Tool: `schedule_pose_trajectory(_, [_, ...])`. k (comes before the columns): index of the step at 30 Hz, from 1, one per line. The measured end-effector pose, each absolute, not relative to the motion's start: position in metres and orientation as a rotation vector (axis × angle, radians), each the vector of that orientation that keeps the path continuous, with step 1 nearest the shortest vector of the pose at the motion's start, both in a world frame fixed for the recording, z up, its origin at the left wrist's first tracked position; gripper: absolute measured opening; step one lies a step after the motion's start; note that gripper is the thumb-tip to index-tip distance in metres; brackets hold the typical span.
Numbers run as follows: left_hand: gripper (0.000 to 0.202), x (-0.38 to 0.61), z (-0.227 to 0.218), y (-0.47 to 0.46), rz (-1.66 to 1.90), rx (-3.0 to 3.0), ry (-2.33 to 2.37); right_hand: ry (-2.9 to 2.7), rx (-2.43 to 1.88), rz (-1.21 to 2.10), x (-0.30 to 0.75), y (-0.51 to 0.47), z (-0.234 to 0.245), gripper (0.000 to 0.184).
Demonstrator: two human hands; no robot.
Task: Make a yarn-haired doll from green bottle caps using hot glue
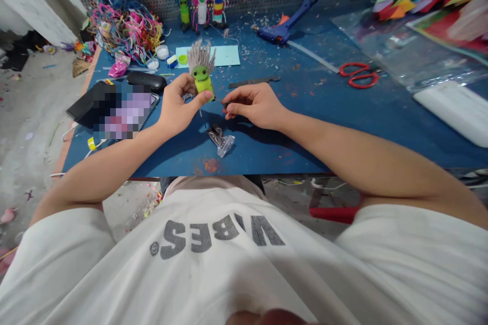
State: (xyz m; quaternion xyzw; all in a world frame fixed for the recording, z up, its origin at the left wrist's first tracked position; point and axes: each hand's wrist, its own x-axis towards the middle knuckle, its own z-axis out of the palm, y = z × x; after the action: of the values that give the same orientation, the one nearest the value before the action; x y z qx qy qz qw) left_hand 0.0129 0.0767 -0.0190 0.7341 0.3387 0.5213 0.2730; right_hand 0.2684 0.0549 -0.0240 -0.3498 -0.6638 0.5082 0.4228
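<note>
A small green doll (201, 75) with upright grey yarn hair and a yellow-green body is held upright in my left hand (179, 101), thumb across its lower front. Just right of it, my right hand (255, 104) pinches a small dark piece (226, 106) near the doll's base; its exact kind is too small to tell. A thin strand seems to run between the doll and that piece. On the table below both hands lies a small clear plastic bag (221, 141) with dark contents.
Three finished-looking yarn-haired dolls (201, 7) stand at the back beside a yarn heap (124, 25). A blue glue gun (284, 28), red-handled scissors (359, 75) and a dark flat blade (253, 82) lie to the right. A phone (133, 109) and a black case (146, 81) lie left.
</note>
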Motion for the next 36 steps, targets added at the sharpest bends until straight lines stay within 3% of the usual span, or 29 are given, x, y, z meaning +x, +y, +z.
schedule_pose_trajectory(11, [0.055, 0.0143, -0.0161, 0.0701, 1.329, 1.992, 0.945, -1.828, -0.913, 1.119, 0.2707, 0.058, -0.0299, 0.031])
schedule_pose_trajectory(17, [0.056, 0.0148, -0.0159, 0.0713, 1.332, 2.02, 0.976, -1.886, -0.895, 1.013, 0.2703, 0.0579, -0.0315, 0.038])
schedule_pose_trajectory(25, [0.051, 0.0135, -0.0162, 0.073, 1.322, 2.036, 1.027, -1.839, -0.891, 0.994, 0.2716, 0.0584, -0.0256, 0.014])
schedule_pose_trajectory(36, [0.039, 0.0143, -0.0168, 0.0717, 1.281, 2.031, 1.015, -1.875, -0.95, 0.935, 0.271, 0.0585, -0.0308, 0.029])
